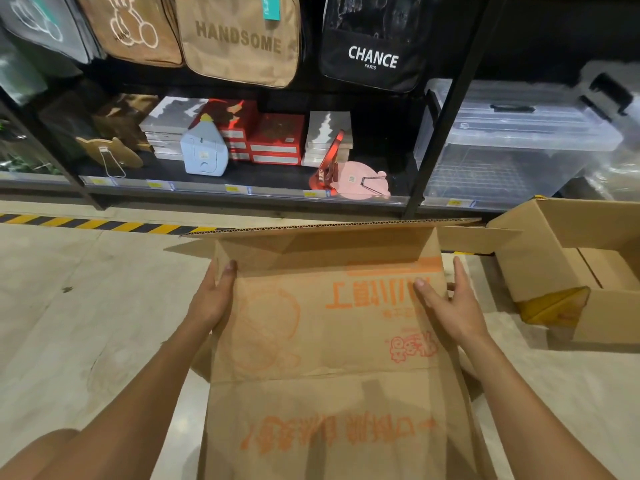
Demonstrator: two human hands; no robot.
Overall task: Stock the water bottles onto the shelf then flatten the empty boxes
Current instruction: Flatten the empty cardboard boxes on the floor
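Note:
A brown cardboard box [325, 327] with orange print lies in front of me on the floor, its far flaps open and its near panel pressed almost flat. My left hand [214, 296] grips the box's left edge, thumb over the top. My right hand [450, 303] holds the right edge, thumb on the printed face and fingers behind it. A second cardboard box [540, 268] stands open on the floor at the right. No water bottles are in view.
A black shelf unit [446, 109] stands just beyond the box, holding red and grey gift boxes [277, 140], with bags [242, 39] hanging above. A clear plastic tub [512, 140] sits at the right. Yellow-black hazard tape [97, 224] marks the floor.

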